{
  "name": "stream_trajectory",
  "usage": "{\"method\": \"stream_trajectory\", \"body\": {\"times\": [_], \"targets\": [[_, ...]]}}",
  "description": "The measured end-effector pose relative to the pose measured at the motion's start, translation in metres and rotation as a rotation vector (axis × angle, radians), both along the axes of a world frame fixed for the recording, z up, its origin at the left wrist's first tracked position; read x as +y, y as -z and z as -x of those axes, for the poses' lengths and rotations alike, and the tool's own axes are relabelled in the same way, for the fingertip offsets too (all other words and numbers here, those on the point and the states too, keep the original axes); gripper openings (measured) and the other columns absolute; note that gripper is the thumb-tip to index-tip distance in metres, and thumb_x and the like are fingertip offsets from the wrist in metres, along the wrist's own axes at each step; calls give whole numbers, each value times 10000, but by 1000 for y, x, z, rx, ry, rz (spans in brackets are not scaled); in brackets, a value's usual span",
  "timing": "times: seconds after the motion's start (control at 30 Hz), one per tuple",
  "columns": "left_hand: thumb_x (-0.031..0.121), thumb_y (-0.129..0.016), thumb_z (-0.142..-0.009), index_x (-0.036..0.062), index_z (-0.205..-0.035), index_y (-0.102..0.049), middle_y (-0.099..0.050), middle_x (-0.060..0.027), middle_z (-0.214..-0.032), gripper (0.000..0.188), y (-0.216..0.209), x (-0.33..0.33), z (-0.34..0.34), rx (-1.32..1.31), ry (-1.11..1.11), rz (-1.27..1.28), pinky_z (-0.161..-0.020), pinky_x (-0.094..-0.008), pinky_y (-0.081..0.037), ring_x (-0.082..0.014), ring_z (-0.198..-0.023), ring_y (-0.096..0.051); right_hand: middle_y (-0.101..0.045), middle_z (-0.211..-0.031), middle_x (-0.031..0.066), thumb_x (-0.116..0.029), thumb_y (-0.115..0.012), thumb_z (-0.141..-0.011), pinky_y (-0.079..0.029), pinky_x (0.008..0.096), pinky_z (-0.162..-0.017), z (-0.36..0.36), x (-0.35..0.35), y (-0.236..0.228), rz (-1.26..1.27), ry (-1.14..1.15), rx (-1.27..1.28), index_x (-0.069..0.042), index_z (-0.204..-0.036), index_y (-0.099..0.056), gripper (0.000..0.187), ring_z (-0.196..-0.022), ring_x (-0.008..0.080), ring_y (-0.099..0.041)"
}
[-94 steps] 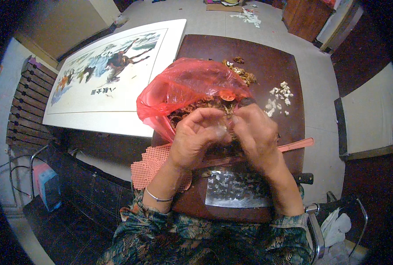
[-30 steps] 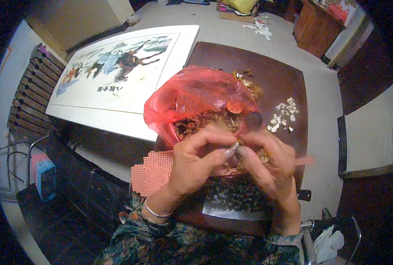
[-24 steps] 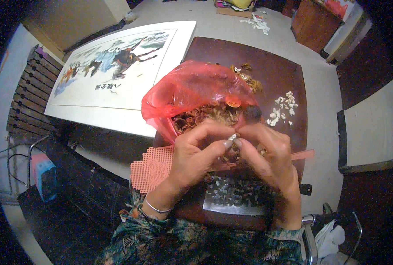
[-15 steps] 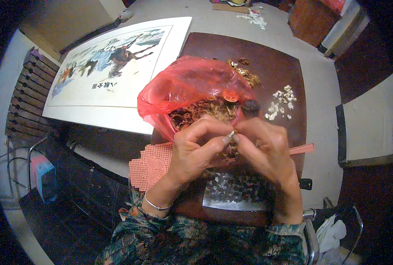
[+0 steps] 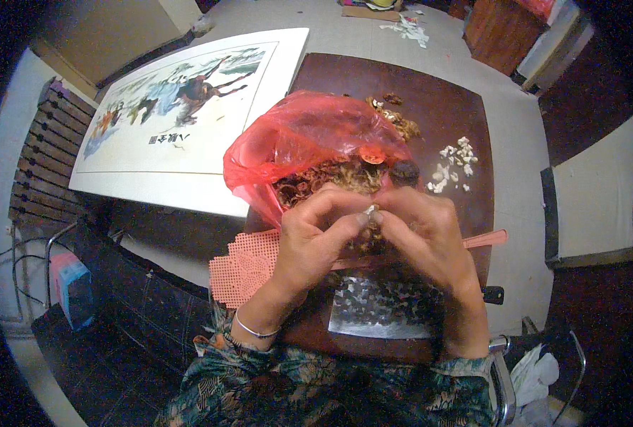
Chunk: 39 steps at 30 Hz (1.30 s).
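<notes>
My left hand point(image 5: 321, 229) and my right hand point(image 5: 424, 231) meet at the middle of the table. Their thumbs and forefingers pinch a small whitish piece point(image 5: 369, 211) with a bit of brown on it; its kind is too small to make out. Just beyond them lies an opened red plastic bag point(image 5: 288, 128), filled with brown, curly, dried-looking pieces point(image 5: 331, 176). White kernel-like pieces point(image 5: 453, 164) are spread at the table's right side. More brown scraps point(image 5: 398, 122) sit behind the bag.
A pink fly swatter point(image 5: 245, 269) lies under my wrists. Nearer me is a wide cleaver point(image 5: 380, 309), its dark handle point(image 5: 493, 294) past the table's right edge. A white board with a horse painting point(image 5: 181, 107) adjoins the brown table point(image 5: 437, 85) on the left.
Both hands have shifted very slightly left, still pinching the small piece. Otherwise the things on the table stay as they were.
</notes>
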<state>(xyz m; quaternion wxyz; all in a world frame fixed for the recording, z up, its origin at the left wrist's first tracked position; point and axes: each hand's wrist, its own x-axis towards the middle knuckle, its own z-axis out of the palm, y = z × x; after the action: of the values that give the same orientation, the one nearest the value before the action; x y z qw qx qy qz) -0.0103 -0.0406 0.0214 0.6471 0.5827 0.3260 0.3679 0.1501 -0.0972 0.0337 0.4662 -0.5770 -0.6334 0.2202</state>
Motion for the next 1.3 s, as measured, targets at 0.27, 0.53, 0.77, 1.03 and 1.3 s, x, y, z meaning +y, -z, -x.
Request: {"method": "stream_trajectory", "body": {"times": [0.27, 0.53, 0.77, 1.03, 1.3], "targets": [[15, -595, -804, -26, -923, -638, -596, -64, -880, 133, 14, 11, 2, 31, 95, -321, -713, -236, -457, -127, -798, -570, -629, -686, 166, -125, -613, -796, -494, 407, -583, -5, 0, -2, 38, -7, -71, -6, -802, -617, 119, -647, 332, -642], [26, -598, -827, -14, -929, -633, -562, -22, -873, 115, 7, 6, -1, -8, 11, -118, -708, -209, -446, -83, -794, -551, -635, -780, 178, -124, -612, -806, -502, 418, -601, -1, 1, 2, -78, 32, -182, -11, -854, -610, 122, -691, 342, -636], [27, -611, -796, -9, -922, -625, -573, -75, -845, 132, 15, 7, -1, 83, -58, -421, -706, -264, -458, -151, -783, -569, -587, -713, 143, -114, -635, -785, -486, 418, -565, 8, 4, 8, -175, 116, -388, -34, -819, -569, 108, -620, 334, -604], [-3, -609, -768, -29, -921, -628, -608, -108, -875, 156, 16, 6, -3, 140, -51, -630, -769, -295, -465, -210, -840, -591, -542, -652, 116, -102, -629, -723, -461, 400, -530, 9, 4, 9, -250, 162, -543, -62, -720, -504, 131, -560, 303, -572], [-22, -601, -778, -25, -938, -639, -618, -95, -890, 164, 11, 3, -2, 109, -88, -581, -776, -284, -468, -181, -851, -591, -541, -638, 110, -86, -624, -707, -457, 391, -522, 6, 7, 13, -324, 181, -471, -55, -716, -533, 96, -540, 297, -570]]}}
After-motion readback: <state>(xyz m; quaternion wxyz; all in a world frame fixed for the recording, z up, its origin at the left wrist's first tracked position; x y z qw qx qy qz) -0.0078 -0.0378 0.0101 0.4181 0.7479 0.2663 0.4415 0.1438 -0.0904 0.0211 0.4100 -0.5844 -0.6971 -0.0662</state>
